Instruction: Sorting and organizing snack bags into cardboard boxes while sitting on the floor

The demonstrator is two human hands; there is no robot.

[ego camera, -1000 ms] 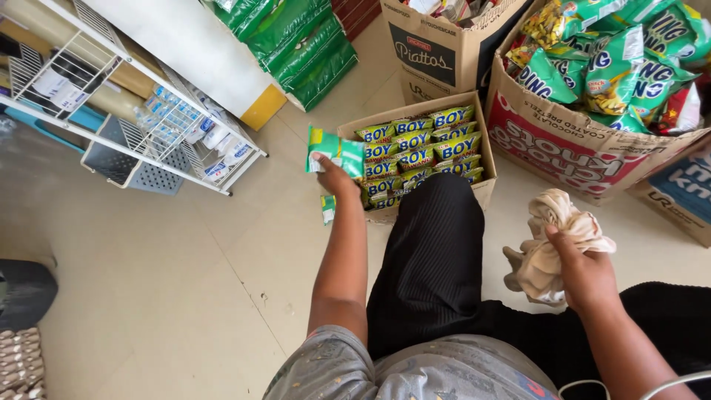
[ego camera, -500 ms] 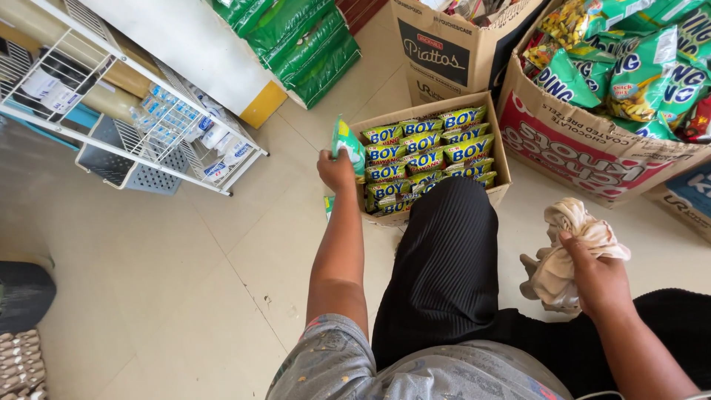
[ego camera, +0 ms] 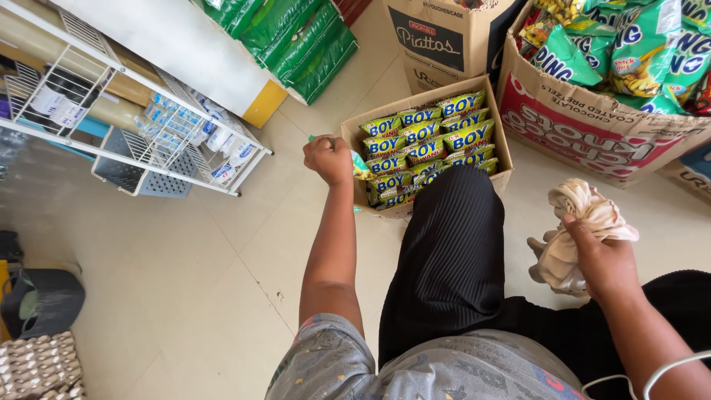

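1. Right hand (ego camera: 603,255) clenched on a bunched beige cloth (ego camera: 574,233); loose folds could slip free.
2. Left hand (ego camera: 329,157) closed on a green snack packet (ego camera: 360,166) at the rim of the carton (ego camera: 355,133); a weak grip may drop it onto the floor (ego camera: 185,281).
3. Carton: rows of yellow-green packets with blue labels (ego camera: 426,141).
4. Beyond: large red-printed box (ego camera: 592,141) of green bags.

The person wears a grey shirt (ego camera: 437,370) with short sleeves and small spots of colour on it. The trousers (ego camera: 452,259) are black with thin lines running down them. Both arms are bare. A thin white cable (ego camera: 652,374) curls near the right arm.
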